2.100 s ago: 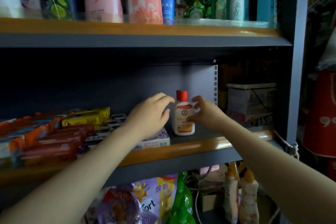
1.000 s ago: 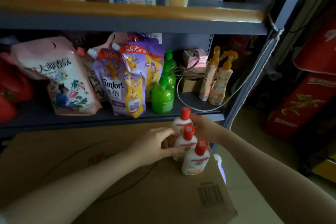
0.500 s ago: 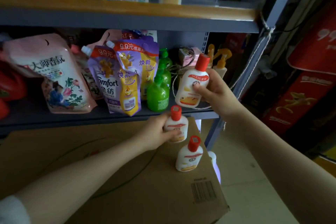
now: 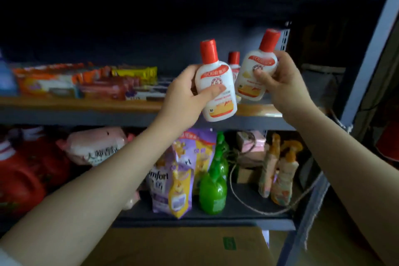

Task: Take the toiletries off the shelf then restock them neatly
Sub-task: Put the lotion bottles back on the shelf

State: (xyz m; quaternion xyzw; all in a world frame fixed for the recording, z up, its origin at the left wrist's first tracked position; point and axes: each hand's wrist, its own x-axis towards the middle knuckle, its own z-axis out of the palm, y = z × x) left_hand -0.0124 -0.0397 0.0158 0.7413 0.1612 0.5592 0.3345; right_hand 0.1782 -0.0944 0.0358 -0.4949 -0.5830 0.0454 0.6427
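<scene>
At twelve o'clock from our hands, a third bottle (image 4: 234, 63) stands upright on the shelf (image 4: 90, 102). Our left hand (image 4: 185, 95) grips one lotion bottle (image 4: 216, 84); our right hand (image 4: 282, 80) grips another (image 4: 257, 71), both caps up, tilted slightly. We judge the right hand nearer the free spot at one o'clock.

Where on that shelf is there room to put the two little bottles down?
The bare patch on the middle shelf lies around the red-capped bottle standing at the back, between the flat boxes and the right post. Left of that, packets crowd it. The left hand and right hand each hold a bottle.
</scene>
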